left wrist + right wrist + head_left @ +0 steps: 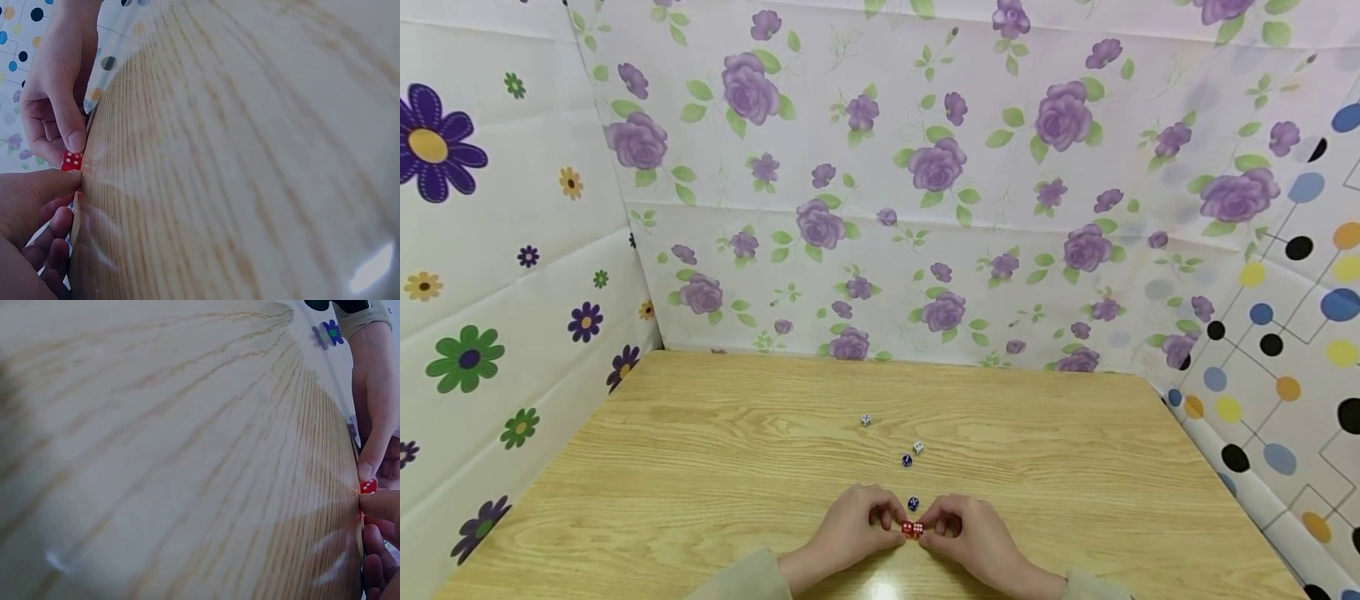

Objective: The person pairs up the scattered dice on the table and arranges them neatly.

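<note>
Two red dice with white dots stand side by side near the front of the wooden table (737, 467). My left hand (855, 527) pinches the left red die (907, 529) between thumb and forefinger. The right red die (919, 529) is pinched the same way by my right hand (976, 537). In the left wrist view a red die (72, 159) shows between both thumbs, close to the tabletop; the right wrist view also shows a red die (369, 486). Just beyond the fingertips lies a dark blue die (913, 503).
Farther back, a second dark blue die (907, 460) sits close to a white die (918, 447). Another white die (866, 420) lies behind them to the left. Patterned cloths surround the table: a rose-print cloth (887, 275) behind, daisies at left, coloured dots at right.
</note>
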Available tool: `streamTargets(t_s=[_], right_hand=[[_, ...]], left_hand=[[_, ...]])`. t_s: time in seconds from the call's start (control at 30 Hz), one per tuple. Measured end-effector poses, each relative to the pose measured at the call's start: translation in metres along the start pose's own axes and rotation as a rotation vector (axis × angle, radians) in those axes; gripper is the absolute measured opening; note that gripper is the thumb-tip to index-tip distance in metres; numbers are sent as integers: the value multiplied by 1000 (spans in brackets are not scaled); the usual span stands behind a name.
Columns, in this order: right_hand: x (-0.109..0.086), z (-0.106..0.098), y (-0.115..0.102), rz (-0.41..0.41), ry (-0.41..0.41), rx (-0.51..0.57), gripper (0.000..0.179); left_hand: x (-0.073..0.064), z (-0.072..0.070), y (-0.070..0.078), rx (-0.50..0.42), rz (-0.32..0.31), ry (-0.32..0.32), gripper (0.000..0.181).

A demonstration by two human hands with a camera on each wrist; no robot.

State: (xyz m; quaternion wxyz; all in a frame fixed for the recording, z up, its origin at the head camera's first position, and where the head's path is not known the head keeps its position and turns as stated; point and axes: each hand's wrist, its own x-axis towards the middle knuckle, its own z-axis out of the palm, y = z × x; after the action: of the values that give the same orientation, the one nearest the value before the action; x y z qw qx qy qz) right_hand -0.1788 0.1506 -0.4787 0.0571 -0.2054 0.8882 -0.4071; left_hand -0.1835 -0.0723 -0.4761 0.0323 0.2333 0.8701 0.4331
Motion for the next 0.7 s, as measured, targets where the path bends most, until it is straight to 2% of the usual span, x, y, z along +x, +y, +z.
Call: streamTargets(t_s=[0.27,0.4,0.57,0.7], right_hand=[[0,0,0,-7,0,-5,7],[0,-1,0,-6,-6,2,8],[0,0,0,-8,-9,2,8],[0,0,-1,-10,-4,-3,9]], left_hand=[[-1,0,2,13,5,7,16],[0,-1,-1,7,-8,-15,18],[7,-15,-4,-84,-21,-131,20],[18,-30,-6,-88,-12,-204,18]])
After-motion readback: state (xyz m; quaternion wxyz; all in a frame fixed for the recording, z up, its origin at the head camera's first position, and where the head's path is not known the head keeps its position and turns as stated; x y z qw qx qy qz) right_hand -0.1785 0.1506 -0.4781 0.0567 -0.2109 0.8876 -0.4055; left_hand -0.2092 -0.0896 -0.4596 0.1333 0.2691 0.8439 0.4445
